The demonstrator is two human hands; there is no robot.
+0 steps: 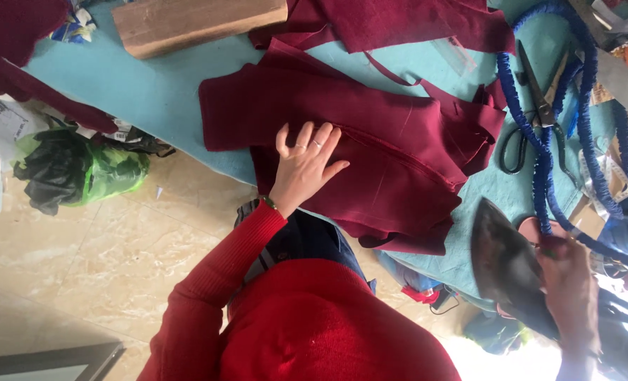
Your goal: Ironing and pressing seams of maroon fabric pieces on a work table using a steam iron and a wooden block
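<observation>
My left hand (305, 168) lies flat, fingers spread, on a stack of dark red fabric pieces (391, 155) spread over a teal-covered table (152, 92). There are rings on two of its fingers, and its sleeve is red. At the lower right my right hand (571, 286) grips the handle of a dark-soled iron (504, 264). The iron is tilted with its soleplate facing the camera, held off the fabric just past the table's near edge. A blue braided cord (540, 169) runs from the iron up across the table's right side.
Black-handled scissors (536, 116) lie beside the cord, a wooden block (197, 25) sits at the table's far edge, and a clear ruler (455, 55) is near more red cloth (399, 25). A green and black plastic bag (81, 173) rests on the tiled floor at left.
</observation>
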